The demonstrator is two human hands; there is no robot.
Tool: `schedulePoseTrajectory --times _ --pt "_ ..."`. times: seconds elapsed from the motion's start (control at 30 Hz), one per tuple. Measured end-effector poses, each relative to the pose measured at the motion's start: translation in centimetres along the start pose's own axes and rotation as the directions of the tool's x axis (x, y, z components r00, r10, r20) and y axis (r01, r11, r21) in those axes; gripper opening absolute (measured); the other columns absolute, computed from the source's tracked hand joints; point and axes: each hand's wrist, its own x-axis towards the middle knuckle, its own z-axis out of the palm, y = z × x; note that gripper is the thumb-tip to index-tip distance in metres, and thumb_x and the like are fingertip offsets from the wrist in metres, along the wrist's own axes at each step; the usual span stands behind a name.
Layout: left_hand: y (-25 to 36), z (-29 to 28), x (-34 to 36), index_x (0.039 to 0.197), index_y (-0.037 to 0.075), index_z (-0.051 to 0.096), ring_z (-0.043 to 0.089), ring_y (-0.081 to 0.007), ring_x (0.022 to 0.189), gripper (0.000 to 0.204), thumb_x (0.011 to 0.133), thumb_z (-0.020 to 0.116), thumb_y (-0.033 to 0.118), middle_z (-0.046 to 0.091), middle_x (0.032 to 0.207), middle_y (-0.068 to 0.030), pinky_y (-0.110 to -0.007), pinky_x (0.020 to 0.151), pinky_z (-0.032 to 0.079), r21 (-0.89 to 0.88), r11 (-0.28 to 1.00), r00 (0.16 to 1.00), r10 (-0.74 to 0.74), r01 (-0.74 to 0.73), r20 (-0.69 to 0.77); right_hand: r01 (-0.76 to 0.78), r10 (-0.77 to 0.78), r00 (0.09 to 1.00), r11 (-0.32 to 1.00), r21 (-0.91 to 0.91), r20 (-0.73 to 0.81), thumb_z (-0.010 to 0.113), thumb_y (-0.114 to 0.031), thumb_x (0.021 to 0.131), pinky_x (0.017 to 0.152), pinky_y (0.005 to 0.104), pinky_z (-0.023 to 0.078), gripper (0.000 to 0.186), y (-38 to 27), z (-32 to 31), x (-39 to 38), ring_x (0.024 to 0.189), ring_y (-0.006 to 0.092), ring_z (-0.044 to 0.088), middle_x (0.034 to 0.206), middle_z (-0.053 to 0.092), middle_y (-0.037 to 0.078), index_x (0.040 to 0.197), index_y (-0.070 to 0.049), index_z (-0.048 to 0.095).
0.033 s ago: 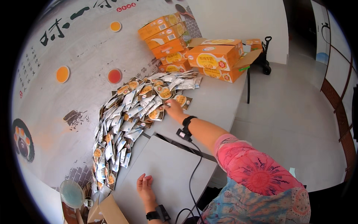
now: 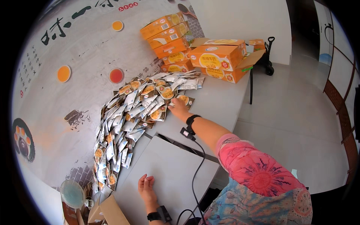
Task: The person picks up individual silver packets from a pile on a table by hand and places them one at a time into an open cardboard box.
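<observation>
Many flat foil packets, silver-white on one side and brown with a yellow-orange picture on the other, lie in a long curved heap along the wall. My right hand reaches to the heap's right edge, its fingers pinched at the edge of a packet. Just beyond it, another packet lies picture side up. My left hand rests near the front of the grey table, palm turned up, fingers loosely curled and apart, holding nothing. Each wrist wears a black band with a small device.
Orange cartons stand stacked at the back against the wall. Beside them is an orange carton with raised flaps. An open brown cardboard box and a round pale-green mesh basket sit at lower left. A black cable trails from my right wrist.
My right hand has shifted very slightly to the right along the heap's edge. My left hand stays where it was.
</observation>
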Motion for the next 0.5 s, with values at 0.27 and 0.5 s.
schedulePoseTrajectory --times 0.27,0.5 --pt "-0.1 -0.4 0.1 0.108 -0.001 0.054 0.06 -0.0177 0.085 0.021 0.091 0.051 0.012 0.062 0.088 -0.0099 -0.028 0.079 0.05 -0.008 1.0 1.0 -0.015 0.015 -0.025 0.009 0.157 0.952 0.845 -0.534 0.263 0.075 -0.045 0.059 0.096 0.0634 0.022 0.102 2.9 -2.1 1.7 0.131 0.0348 0.023 0.14 0.025 0.019 0.142 -0.019 0.02" --pt "-0.3 0.1 0.6 0.108 -0.001 0.053 0.06 -0.0177 0.085 0.022 0.091 0.05 0.012 0.062 0.088 -0.0097 -0.029 0.079 0.05 -0.005 1.0 1.0 -0.003 0.003 0.002 -0.033 0.205 0.952 0.806 -0.591 0.227 0.072 -0.037 0.063 0.097 0.0612 0.022 0.093 3.8 -3.7 1.9 0.124 0.0328 0.032 0.132 0.037 0.016 0.141 -0.018 0.024"
